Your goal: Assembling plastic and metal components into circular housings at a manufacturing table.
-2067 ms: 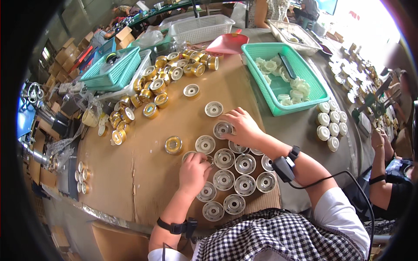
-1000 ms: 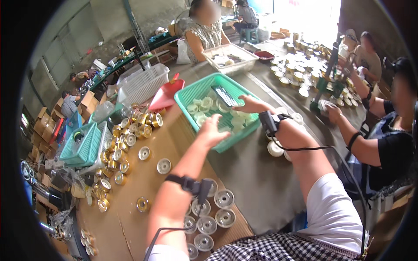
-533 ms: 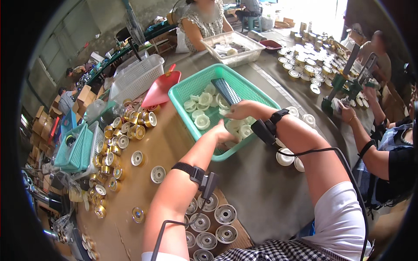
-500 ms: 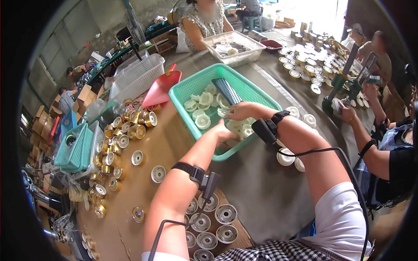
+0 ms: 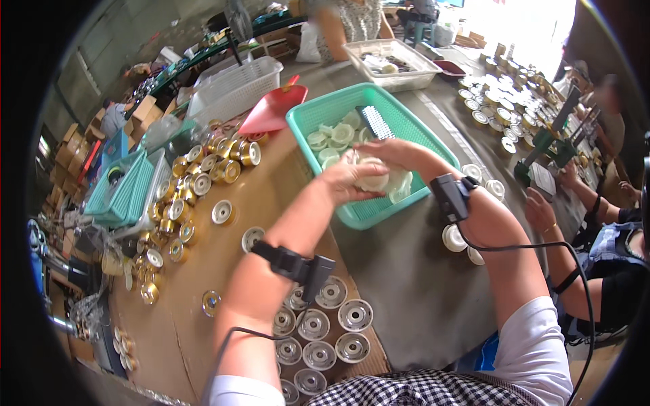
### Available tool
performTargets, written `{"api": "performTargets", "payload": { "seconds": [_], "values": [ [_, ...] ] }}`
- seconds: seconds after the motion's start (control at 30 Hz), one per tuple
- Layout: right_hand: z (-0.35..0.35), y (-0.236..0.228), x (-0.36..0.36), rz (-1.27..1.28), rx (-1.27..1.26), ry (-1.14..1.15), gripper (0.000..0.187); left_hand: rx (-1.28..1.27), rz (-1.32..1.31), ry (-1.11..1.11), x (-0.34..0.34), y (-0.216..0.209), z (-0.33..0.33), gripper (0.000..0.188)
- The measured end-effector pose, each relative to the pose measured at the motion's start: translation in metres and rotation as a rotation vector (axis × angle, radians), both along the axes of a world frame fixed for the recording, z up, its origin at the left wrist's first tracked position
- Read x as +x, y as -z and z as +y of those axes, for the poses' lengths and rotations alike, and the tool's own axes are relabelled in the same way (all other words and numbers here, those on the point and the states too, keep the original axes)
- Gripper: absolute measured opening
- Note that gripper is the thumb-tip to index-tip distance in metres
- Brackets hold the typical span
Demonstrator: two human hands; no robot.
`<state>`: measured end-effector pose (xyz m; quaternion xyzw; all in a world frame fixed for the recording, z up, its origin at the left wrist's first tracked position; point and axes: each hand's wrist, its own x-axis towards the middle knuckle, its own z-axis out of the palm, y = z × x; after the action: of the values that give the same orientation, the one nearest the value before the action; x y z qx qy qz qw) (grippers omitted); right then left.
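Several whitish translucent plastic pieces, round and flanged, are cupped between my two hands over the front part of a mint-green basket (image 5: 352,215). My left hand (image 5: 347,179) curls around the held plastic pieces (image 5: 373,181) from the left. My right hand (image 5: 396,154) closes over them from above and the right, its fingertips partly hidden. More of the same flanged pieces (image 5: 342,133) lie loose at the basket's left side. A grey-blue studded strip (image 5: 374,123) leans inside near the far right wall.
Silver-faced round parts (image 5: 313,325) stand in rows on a board near me. Gold ones (image 5: 196,183) are heaped at left beside a red dustpan (image 5: 274,110). White round pieces (image 5: 484,181) lie right of the basket. A co-worker's hand (image 5: 539,211) is by a green press (image 5: 542,152).
My hands have come together and lifted a cluster of the plastic pieces from the basket floor. The view has shifted, so the basket appears farther right and higher.
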<state>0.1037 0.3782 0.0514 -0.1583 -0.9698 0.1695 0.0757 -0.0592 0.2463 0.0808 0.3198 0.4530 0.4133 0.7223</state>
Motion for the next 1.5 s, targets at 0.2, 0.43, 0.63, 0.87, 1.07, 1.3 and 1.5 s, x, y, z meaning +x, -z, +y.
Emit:
{"api": "performTargets", "payload": {
  "seconds": [0.2, 0.43, 0.63, 0.87, 1.07, 1.3, 1.5],
  "values": [
    [-0.098, -0.097, -0.077, 0.266, -0.450, 0.209, 0.049, 0.234, 0.131, 0.012, -0.080, -0.079, -0.093, 0.084],
    [-0.166, -0.022, -0.141, 0.032, -0.424, 0.274, 0.057, 0.091, 0.089, -0.089, -0.122, -0.021, -0.173, 0.090],
    [-0.226, 0.013, -0.069, 0.333, -0.586, 0.427, 0.067, 0.268, 0.245, -0.054, -0.094, 0.039, -0.183, 0.116],
    [-0.271, 0.068, -0.003, 0.523, -0.351, 0.548, 0.073, 0.282, 0.729, 0.065, -0.062, 0.040, -0.159, 0.073],
    [-0.272, 0.073, 0.036, 0.534, -0.044, 0.658, 0.071, 0.738, 1.160, -0.084, -0.076, 0.074, -0.161, 0.038],
    [-0.339, 0.034, 0.044, 0.419, -0.116, 0.279, 0.064, 0.283, 0.483, -0.331, -0.069, 0.039, -0.192, 0.022],
    [-0.357, 0.052, 0.043, 0.334, -0.120, 0.392, 0.059, 0.117, 0.165, -0.431, -0.059, 0.030, -0.222, 0.029]
  ]
}}
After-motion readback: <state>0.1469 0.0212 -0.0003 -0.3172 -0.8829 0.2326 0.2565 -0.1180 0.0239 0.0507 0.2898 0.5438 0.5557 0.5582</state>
